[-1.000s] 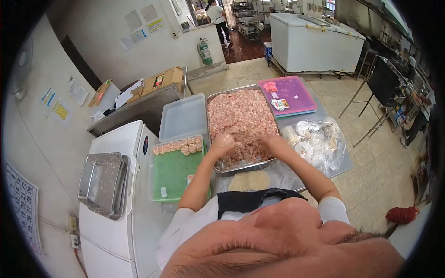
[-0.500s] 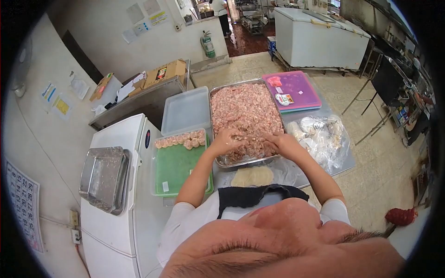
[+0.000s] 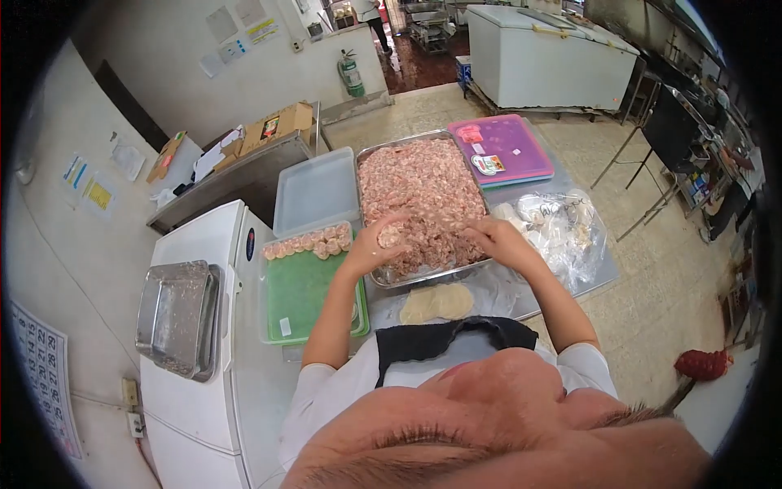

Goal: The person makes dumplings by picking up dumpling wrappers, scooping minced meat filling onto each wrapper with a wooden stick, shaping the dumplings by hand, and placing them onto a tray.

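Observation:
A deep metal tray (image 3: pixel 364 175) full of pink ground meat (image 3: pixel 419 175) stands in front of me. My left hand (image 3: pixel 365 251) is over its near left corner, fingers curled around a small round dumpling (image 3: pixel 392 236). On the tray's right side, my right hand (image 3: pixel 501 242) has its thumb and fingers drawn together at the meat; anything between them is too small to make out. Pale round dumpling wrappers (image 3: pixel 436 303) lie on plastic before the tray. To the left, rows of dumplings (image 3: pixel 314 242) sit at the far end of a green tray (image 3: pixel 305 293).
A clear plastic container (image 3: pixel 314 196) and purple lid (image 3: pixel 509 151) flank the meat tray. White bundles fill a plastic bag (image 3: pixel 558 236) at right. Metal pans (image 3: pixel 175 318) rest on a white refrigerator (image 3: pixel 191 407). Someone's legs (image 3: pixel 379 34) show in the far doorway.
My hands have moved apart: the left has shifted left with the dumpling now showing in its fingers, while the right stays at the tray's right side. The view has shifted slightly.

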`<action>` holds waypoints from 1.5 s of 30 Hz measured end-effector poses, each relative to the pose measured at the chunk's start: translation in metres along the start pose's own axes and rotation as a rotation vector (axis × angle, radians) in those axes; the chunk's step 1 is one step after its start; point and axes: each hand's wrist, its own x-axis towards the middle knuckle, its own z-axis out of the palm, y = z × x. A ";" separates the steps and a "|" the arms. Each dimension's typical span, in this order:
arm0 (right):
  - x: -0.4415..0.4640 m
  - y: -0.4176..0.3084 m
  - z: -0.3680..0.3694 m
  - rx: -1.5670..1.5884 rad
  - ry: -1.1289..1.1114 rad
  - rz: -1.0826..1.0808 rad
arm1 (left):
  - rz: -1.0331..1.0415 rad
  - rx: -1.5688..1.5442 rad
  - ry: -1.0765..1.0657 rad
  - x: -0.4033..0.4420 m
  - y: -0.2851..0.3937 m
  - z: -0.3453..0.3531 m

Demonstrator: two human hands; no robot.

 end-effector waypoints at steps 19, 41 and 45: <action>0.004 -0.051 -0.042 -0.081 -0.026 -0.087 | -0.066 -0.058 -0.010 0.006 0.036 -0.012; 0.006 0.029 -0.012 -0.474 -0.199 0.280 | -0.200 -0.280 -0.189 0.009 0.004 -0.009; 0.003 -0.010 -0.019 0.014 -0.093 0.118 | 0.089 -0.063 -0.069 0.017 0.001 0.001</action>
